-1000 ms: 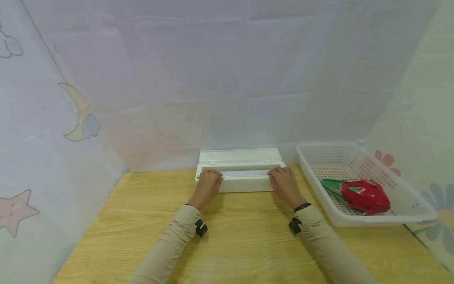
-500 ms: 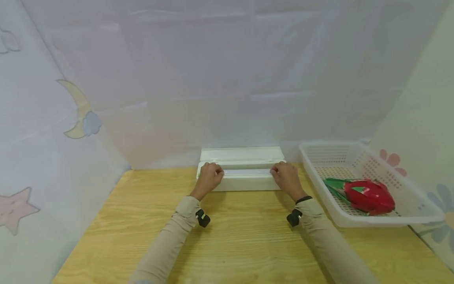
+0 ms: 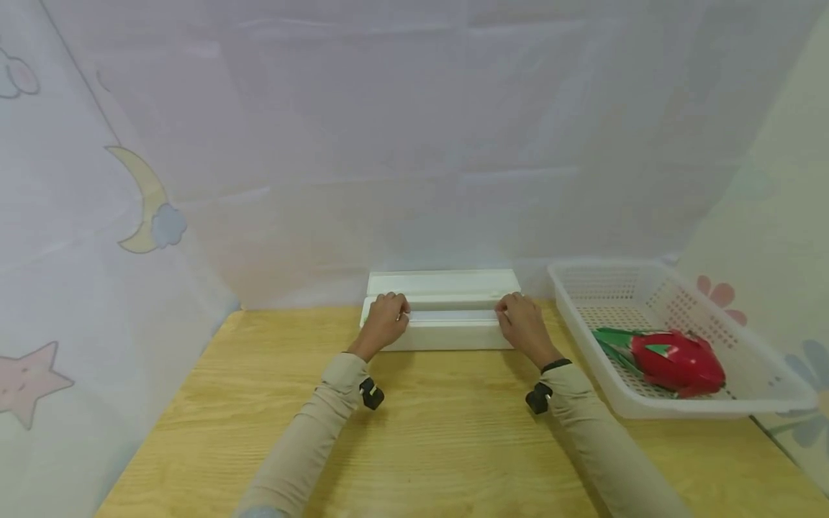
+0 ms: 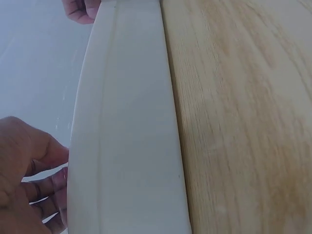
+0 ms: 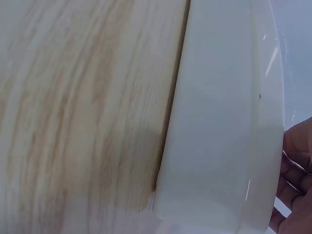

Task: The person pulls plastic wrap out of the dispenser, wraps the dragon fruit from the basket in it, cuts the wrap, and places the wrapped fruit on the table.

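A long white dispenser box (image 3: 450, 337) stands at the table's back edge, its lid (image 3: 443, 281) raised behind it. Between the hands, a strip of clear cling film (image 3: 452, 315) lies along the box's opening. My left hand (image 3: 386, 321) is at the box's left end, thumb and fingers pinching the film's edge. At the other end, my right hand (image 3: 522, 324) pinches it the same way. The left wrist view shows thumb and curled fingers (image 4: 59, 155) just beyond the box's rim. Fingers (image 5: 296, 168) appear at the right wrist view's edge, partly cut off.
A white perforated basket (image 3: 583, 360) stands on the right, with a red and green dragon fruit-shaped item (image 3: 676, 360) inside. Wood-grain table (image 3: 447, 439) stretches in front of the box. A pale patterned cloth (image 3: 414, 144) hangs behind.
Both hands have risen slightly from the box's front edge, and their fingertips have come together in a pinch. Over the last half second they have hardly moved.
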### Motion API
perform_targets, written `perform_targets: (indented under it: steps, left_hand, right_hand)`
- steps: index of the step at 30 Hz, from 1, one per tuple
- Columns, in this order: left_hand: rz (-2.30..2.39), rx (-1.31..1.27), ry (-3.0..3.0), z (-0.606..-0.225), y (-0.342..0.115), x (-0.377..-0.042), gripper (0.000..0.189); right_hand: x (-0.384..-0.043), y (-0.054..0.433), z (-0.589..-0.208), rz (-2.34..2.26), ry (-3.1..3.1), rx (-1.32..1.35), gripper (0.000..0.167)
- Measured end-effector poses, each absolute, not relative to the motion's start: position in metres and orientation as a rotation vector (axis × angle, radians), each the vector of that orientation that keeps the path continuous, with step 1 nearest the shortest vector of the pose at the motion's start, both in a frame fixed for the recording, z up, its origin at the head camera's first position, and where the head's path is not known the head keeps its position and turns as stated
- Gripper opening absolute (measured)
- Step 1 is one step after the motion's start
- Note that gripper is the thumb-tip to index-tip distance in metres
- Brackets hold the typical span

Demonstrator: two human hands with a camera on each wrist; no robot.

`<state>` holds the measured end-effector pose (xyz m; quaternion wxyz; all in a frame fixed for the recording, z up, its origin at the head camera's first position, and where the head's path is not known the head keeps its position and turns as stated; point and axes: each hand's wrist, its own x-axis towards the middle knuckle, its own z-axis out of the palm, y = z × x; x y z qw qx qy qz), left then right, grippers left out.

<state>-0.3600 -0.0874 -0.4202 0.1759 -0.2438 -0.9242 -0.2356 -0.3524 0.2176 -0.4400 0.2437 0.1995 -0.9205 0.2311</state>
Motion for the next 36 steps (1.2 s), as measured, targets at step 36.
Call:
perform_targets:
  steps: [36]
  left_hand:
    - [-0.360, -0.710, -2.412, -0.411, -0.113, -0.358, 0.006]
  right_hand:
    - [-0.352, 0.235, -0.432, 0.484, -2.248, 0.578, 0.009]
